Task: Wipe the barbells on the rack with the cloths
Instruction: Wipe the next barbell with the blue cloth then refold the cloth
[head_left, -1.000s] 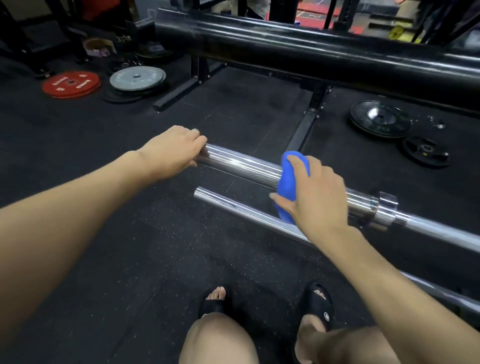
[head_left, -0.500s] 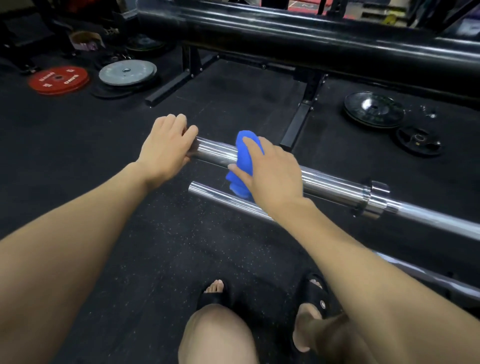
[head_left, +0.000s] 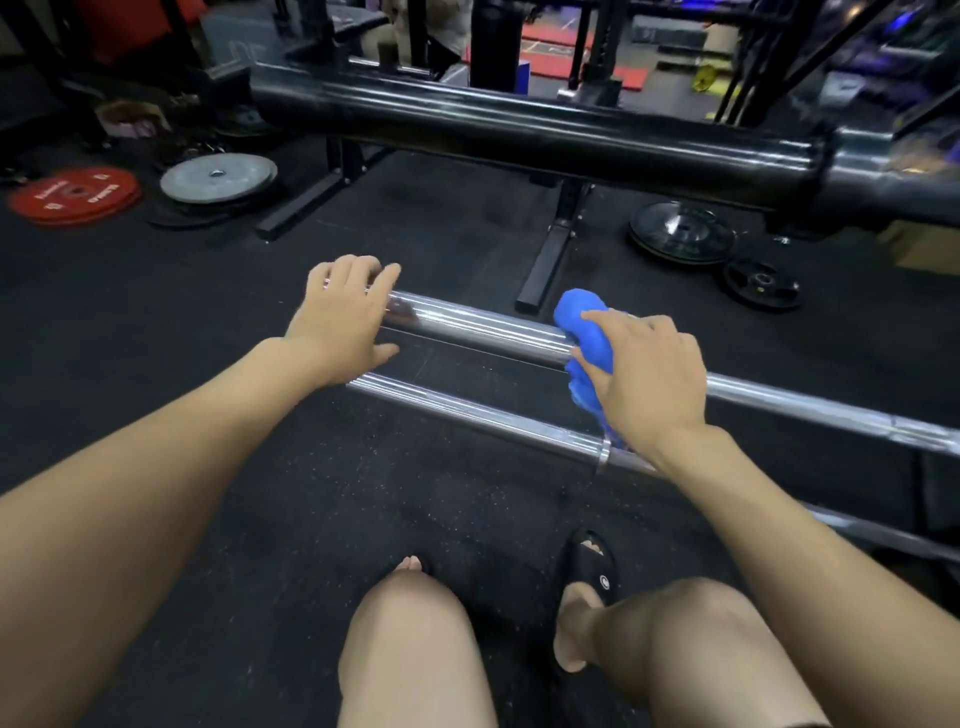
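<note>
Here cloth (head_left: 584, 332) under right hand (head_left: 649, 374) (gripped).

Person, head view: bare forearms, no sleeves; left hand (head_left: 345, 317) and right hand (head_left: 647, 376) without gloves; bare knees; black rubber slide sandals (head_left: 592, 566) with small round white logo.
</note>
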